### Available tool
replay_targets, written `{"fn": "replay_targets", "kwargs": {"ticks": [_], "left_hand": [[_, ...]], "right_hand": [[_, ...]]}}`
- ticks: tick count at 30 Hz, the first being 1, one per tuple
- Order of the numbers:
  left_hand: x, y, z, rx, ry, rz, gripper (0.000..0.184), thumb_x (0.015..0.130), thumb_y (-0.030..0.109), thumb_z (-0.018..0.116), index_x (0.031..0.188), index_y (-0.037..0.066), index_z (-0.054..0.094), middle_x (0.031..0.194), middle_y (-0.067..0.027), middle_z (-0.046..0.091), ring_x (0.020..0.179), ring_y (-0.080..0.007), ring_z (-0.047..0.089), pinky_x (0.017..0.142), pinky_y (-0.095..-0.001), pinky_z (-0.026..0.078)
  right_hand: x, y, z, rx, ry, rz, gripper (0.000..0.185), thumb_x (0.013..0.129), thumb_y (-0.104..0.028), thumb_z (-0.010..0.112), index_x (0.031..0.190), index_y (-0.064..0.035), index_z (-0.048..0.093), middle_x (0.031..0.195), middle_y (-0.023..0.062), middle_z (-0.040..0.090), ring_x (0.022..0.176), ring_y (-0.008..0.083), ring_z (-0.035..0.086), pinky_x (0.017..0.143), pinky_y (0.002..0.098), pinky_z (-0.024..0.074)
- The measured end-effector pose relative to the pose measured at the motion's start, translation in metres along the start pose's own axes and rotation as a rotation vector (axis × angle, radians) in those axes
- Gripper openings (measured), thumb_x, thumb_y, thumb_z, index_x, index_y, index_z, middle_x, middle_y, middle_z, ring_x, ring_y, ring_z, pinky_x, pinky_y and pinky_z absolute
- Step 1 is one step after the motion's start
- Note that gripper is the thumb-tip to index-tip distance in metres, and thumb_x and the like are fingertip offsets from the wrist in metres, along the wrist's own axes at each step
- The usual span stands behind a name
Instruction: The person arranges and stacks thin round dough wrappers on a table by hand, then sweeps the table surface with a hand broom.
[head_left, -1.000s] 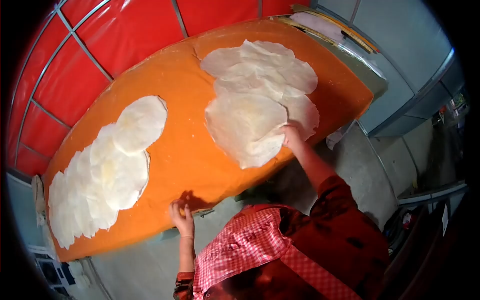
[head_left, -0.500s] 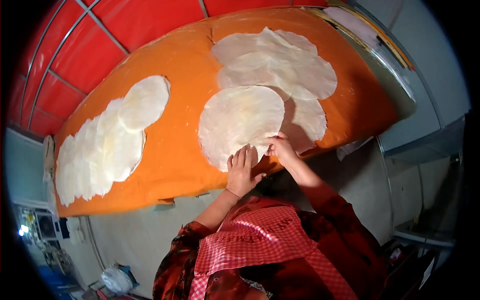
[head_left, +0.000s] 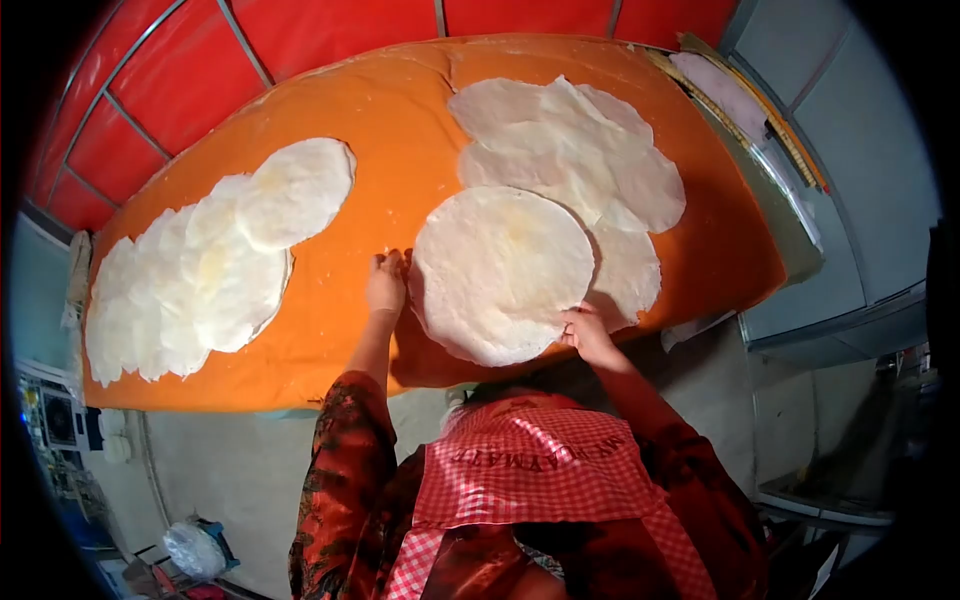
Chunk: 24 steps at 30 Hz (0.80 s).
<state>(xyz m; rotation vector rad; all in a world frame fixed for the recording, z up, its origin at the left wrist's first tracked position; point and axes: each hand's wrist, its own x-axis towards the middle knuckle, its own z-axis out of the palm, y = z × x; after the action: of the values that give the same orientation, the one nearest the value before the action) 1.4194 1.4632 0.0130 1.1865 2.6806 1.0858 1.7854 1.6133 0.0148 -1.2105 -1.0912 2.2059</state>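
Observation:
A large round, thin dough sheet (head_left: 500,275), pale with a faint yellowish middle, spans the space between my hands above the orange cloth. My right hand (head_left: 588,333) pinches its lower right edge. At the sheet's left edge, my left hand (head_left: 387,284) is closed with curled fingers and appears to grip the rim, though the contact is partly hidden. Behind it lies a group of overlapping dough sheets (head_left: 585,150), partly covered by the held one. Another overlapping row of sheets (head_left: 235,265) lies on the left.
An orange cloth (head_left: 345,320) covers the wide table. Red panels (head_left: 330,40) with metal bars stand along the far side. Thin boards and a pale folded cloth (head_left: 720,85) rest at the table's right end. A clear plastic bag (head_left: 193,550) sits on the floor at lower left.
My left hand has moved from the sheet's lower edge out to its left side. My right hand stays at the lower right edge. The view has shifted slightly.

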Motion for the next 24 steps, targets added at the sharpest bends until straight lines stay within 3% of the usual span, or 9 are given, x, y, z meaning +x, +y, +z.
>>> {"fn": "replay_targets", "kwargs": {"ticks": [7, 9, 12, 13, 16, 19, 21, 23, 24], "left_hand": [[0.010, -0.028, 0.016, 0.140, -0.167, 0.186, 0.017, 0.088, 0.019, 0.054, 0.095, 0.016, 0.069, 0.114, -0.0096, 0.059, 0.089, -0.0335, 0.063, 0.077, -0.0421, 0.052], [0.012, -0.042, 0.038, 0.119, -0.015, 0.279, 0.019, 0.091, 0.022, 0.051, 0.088, 0.011, 0.066, 0.099, -0.0143, 0.063, 0.080, -0.0356, 0.064, 0.072, -0.0460, 0.053], [0.010, -0.025, 0.022, 0.125, -0.018, 0.201, 0.024, 0.093, 0.022, 0.049, 0.088, 0.002, 0.061, 0.097, -0.0197, 0.063, 0.080, -0.0375, 0.064, 0.072, -0.0471, 0.053], [0.008, -0.026, 0.013, 0.173, -0.059, 0.183, 0.019, 0.092, 0.017, 0.048, 0.093, 0.002, 0.060, 0.099, -0.0208, 0.063, 0.081, -0.0379, 0.064, 0.073, -0.0473, 0.053], [-0.010, -0.031, -0.012, 0.004, -0.073, 0.011, 0.013, 0.086, 0.008, 0.051, 0.096, 0.002, 0.057, 0.093, -0.0222, 0.063, 0.078, -0.0403, 0.062, 0.069, -0.0467, 0.052], [-0.053, -0.036, -0.049, -0.164, 0.033, 0.057, 0.006, 0.081, 0.001, 0.056, 0.086, 0.003, 0.059, 0.083, -0.0202, 0.063, 0.078, -0.0412, 0.061, 0.065, -0.0463, 0.050], [-0.083, -0.030, -0.081, -0.306, -0.161, -0.003, 0.005, 0.080, -0.001, 0.059, 0.084, 0.002, 0.060, 0.079, -0.0189, 0.063, 0.077, -0.0378, 0.063, 0.067, -0.0418, 0.051], [-0.107, -0.038, -0.092, -0.448, -0.270, -0.032, 0.005, 0.081, -0.001, 0.059, 0.085, 0.001, 0.061, 0.083, -0.0171, 0.065, 0.079, -0.0330, 0.064, 0.070, -0.0382, 0.051], [-0.115, -0.042, -0.098, -0.519, -0.324, -0.044, 0.004, 0.082, -0.001, 0.060, 0.086, 0.001, 0.061, 0.085, -0.0162, 0.065, 0.080, -0.0306, 0.065, 0.071, -0.0364, 0.051]], "right_hand": [[0.000, 0.000, 0.004, -0.048, 0.050, -0.063, 0.025, 0.087, -0.009, 0.054, 0.111, -0.0059, 0.057, 0.089, 0.0076, 0.064, 0.073, 0.0220, 0.066, 0.055, 0.0350, 0.0548], [0.021, 0.018, -0.018, -0.086, 0.015, -0.114, 0.024, 0.086, -0.010, 0.055, 0.110, -0.0050, 0.058, 0.091, 0.0090, 0.065, 0.075, 0.0234, 0.067, 0.056, 0.0363, 0.0552], [0.030, -0.011, -0.015, -0.825, -0.053, -0.604, 0.012, 0.078, -0.012, 0.060, 0.087, -0.0073, 0.066, 0.080, 0.0023, 0.061, 0.067, 0.0171, 0.058, 0.058, 0.0309, 0.0490], [-0.004, -0.048, 0.031, -0.399, 0.123, -0.196, 0.009, 0.078, -0.012, 0.058, 0.081, -0.0087, 0.066, 0.077, -0.0027, 0.059, 0.071, 0.0140, 0.055, 0.065, 0.0307, 0.0476], [-0.034, -0.110, 0.093, 0.126, 0.131, -0.370, 0.040, 0.080, -0.006, 0.061, 0.119, -0.0017, 0.056, 0.106, 0.0078, 0.061, 0.097, 0.0191, 0.058, 0.088, 0.0347, 0.0484], [-0.039, -0.152, 0.119, -0.117, -0.067, -0.609, 0.034, 0.086, -0.012, 0.056, 0.118, -0.0013, 0.055, 0.112, 0.0103, 0.059, 0.105, 0.0195, 0.057, 0.092, 0.0349, 0.0464], [-0.051, -0.191, 0.173, 0.092, -0.116, -0.481, 0.028, 0.086, -0.012, 0.052, 0.112, -0.0021, 0.057, 0.110, 0.0084, 0.059, 0.102, 0.0206, 0.058, 0.087, 0.0348, 0.0484], [-0.070, -0.215, 0.235, -0.060, 0.056, -0.436, 0.027, 0.087, -0.012, 0.053, 0.112, -0.0019, 0.057, 0.108, 0.0086, 0.060, 0.100, 0.0203, 0.059, 0.086, 0.0344, 0.0486], [-0.057, -0.219, 0.245, -0.052, -0.059, -0.393, 0.026, 0.088, -0.012, 0.053, 0.111, -0.0020, 0.057, 0.107, 0.0087, 0.061, 0.099, 0.0199, 0.059, 0.086, 0.0340, 0.0487]]}}
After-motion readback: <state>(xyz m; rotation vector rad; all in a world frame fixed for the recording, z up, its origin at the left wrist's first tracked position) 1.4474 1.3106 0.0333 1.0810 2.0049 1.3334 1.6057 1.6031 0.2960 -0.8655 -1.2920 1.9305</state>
